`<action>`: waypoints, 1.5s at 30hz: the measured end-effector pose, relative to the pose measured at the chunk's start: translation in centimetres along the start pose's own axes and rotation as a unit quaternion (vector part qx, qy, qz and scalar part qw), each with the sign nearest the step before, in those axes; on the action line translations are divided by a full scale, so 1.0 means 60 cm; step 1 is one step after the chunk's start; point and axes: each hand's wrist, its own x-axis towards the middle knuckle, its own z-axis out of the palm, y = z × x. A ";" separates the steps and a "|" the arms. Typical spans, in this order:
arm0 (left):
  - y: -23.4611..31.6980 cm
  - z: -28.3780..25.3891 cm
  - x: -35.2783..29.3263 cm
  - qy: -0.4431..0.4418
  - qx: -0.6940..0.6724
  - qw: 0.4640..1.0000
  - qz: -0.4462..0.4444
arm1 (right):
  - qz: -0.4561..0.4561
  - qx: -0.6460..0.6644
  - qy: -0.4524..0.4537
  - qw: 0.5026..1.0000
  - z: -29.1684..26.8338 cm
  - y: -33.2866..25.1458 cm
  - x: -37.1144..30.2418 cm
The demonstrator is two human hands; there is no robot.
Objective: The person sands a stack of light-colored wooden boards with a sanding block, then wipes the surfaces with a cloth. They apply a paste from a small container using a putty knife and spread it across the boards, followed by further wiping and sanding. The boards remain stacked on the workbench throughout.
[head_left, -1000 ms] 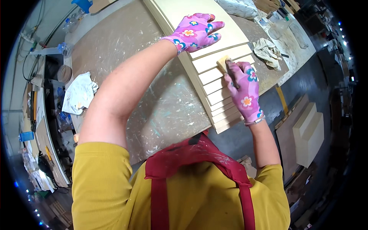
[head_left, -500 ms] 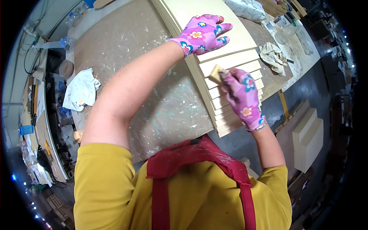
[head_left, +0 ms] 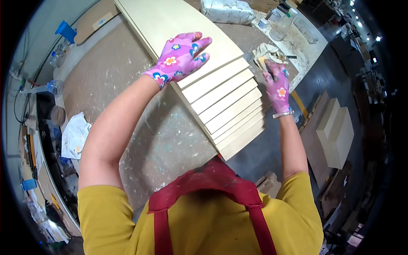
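Note:
My left hand [head_left: 178,58], in a pink flowered glove, lies with fingers spread on the top board [head_left: 204,36] of a fanned stack. The stacked cream boards step toward me, each showing a strip of its face, such as the near board [head_left: 243,140]. Past the stack's right edge, my right hand [head_left: 278,87] is in a matching glove and reaches to a crumpled cream cloth [head_left: 272,52]. A small tan block [head_left: 262,63] is at its fingertips, against the cloth; the fingers partly hide the grip.
The stack rests on a paint-specked brown table [head_left: 170,140]. A white cloth [head_left: 75,136] lies at the left edge. Beyond the cream cloth are a wrapped white bundle [head_left: 227,11] and a clear bottle [head_left: 282,26]. Pale blocks [head_left: 335,134] stand at the right.
My right hand has left the stepped boards and moved over to the cream cloth with the small tan block. My left hand stays spread on the top board. The view has shifted rightward.

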 end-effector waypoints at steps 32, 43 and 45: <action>-0.053 0.013 0.019 0.001 0.047 0.998 0.049 | -0.218 0.113 -0.136 0.960 0.071 -0.319 -0.121; -0.061 0.024 0.015 0.022 0.040 0.998 0.051 | -0.235 0.066 -0.094 0.965 0.066 -0.289 -0.091; -0.061 0.020 0.014 0.019 0.039 0.998 0.051 | -0.223 0.108 -0.214 0.945 0.054 -0.331 -0.133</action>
